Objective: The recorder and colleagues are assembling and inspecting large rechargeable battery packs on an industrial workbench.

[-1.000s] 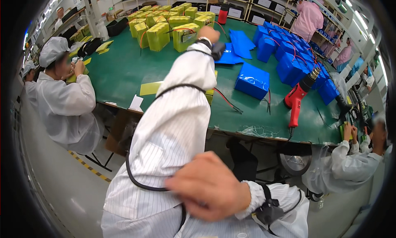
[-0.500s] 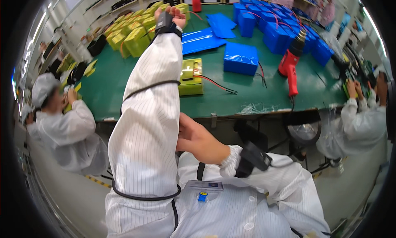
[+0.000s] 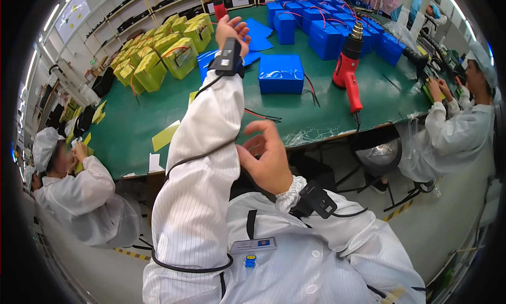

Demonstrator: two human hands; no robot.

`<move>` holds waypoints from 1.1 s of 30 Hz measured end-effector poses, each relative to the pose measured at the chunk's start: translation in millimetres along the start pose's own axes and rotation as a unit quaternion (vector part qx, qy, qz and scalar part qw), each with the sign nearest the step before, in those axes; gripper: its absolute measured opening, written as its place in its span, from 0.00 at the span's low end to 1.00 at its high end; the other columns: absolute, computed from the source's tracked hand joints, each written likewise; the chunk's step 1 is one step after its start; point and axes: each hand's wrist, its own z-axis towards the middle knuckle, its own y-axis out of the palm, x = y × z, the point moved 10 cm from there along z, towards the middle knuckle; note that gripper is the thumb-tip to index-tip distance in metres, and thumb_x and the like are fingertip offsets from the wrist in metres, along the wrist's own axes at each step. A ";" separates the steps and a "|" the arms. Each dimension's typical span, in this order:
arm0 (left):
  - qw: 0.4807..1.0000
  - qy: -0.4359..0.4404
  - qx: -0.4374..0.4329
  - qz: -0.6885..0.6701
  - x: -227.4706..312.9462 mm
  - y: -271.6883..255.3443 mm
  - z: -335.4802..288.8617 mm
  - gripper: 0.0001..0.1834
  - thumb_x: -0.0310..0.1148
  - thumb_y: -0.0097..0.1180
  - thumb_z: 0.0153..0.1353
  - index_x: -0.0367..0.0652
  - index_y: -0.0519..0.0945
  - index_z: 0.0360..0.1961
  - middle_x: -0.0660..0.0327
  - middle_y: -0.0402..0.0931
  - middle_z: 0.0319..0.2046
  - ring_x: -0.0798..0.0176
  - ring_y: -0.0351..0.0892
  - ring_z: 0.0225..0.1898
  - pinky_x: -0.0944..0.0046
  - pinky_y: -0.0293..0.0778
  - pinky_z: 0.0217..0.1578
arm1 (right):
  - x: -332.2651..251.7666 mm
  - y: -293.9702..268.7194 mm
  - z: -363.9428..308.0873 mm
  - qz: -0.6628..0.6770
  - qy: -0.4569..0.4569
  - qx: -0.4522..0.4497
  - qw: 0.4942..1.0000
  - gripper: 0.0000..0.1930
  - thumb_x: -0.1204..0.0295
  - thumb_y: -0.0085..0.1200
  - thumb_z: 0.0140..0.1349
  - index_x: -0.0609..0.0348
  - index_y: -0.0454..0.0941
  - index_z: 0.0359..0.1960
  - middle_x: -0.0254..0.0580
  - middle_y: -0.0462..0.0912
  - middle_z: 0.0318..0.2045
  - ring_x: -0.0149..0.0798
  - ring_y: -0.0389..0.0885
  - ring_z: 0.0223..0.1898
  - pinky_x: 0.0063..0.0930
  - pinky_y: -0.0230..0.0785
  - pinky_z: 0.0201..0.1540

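Wearing a pale striped coat, a person holds the left arm out over a green table [image 3: 139, 114], seen in the head view. The left hand [image 3: 232, 30] is palm up, its fingers loosely curled and apart, with nothing visible in it. Nearer the body, the right hand [image 3: 270, 159] forms a loose C, thumb and fingers apart, also with nothing visible between them. Just left of that hand is the left sleeve [image 3: 203, 125], ringed by a black cord [image 3: 203, 157]; whether the thumb touches the cloth, I cannot tell.

Good handling here probably means keeping the left arm steady, the right fingers light and off the cord, and the sleeve clear of the thin red and black leads [image 3: 263, 115] just beyond the right fingers.

The sleeve is thin, wrinkled and faintly shiny; the cord is smooth and round. At the left wrist sits a rectangular black box [image 3: 228, 57]. Flat blue sheets [image 3: 258, 38] lie just right of the left hand. Between the two hands in depth, to their right, rests a blue block [image 3: 281, 75], squarish in glossy wrap. Boxy yellow packs [image 3: 150, 72] stand left of the left hand. Well right of both hands lies a red heat gun [image 3: 348, 72] with a metal nozzle.
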 end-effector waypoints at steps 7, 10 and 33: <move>0.956 0.067 -0.018 0.285 -20.1 5.5 26.2 0.19 0.46 0.51 0.67 0.40 0.82 0.39 0.56 0.82 0.25 0.61 0.81 0.22 0.57 0.76 0.26 | -91.2 12.0 -26.3 -0.180 -0.338 -0.064 0.921 0.12 0.83 0.62 0.51 0.63 0.79 0.39 0.48 0.82 0.39 0.52 0.83 0.36 0.37 0.77 0.37; 0.822 0.206 0.019 0.530 29.5 -59.0 59.9 0.19 0.44 0.52 0.61 0.39 0.85 0.38 0.44 0.85 0.36 0.40 0.85 0.37 0.46 0.79 0.44 | -127.8 20.7 -45.1 -0.121 -0.385 -0.048 0.914 0.16 0.82 0.64 0.50 0.62 0.80 0.42 0.47 0.83 0.44 0.49 0.85 0.37 0.36 0.79 0.37; 0.860 0.209 -0.197 0.422 41.1 -55.1 -87.0 0.12 0.37 0.59 0.67 0.38 0.84 0.39 0.67 0.77 0.28 0.74 0.74 0.30 0.72 0.71 0.33 | 25.4 -77.0 55.0 -0.394 -0.116 -0.117 0.904 0.11 0.70 0.60 0.58 0.60 0.82 0.41 0.49 0.82 0.38 0.54 0.82 0.41 0.46 0.75 0.43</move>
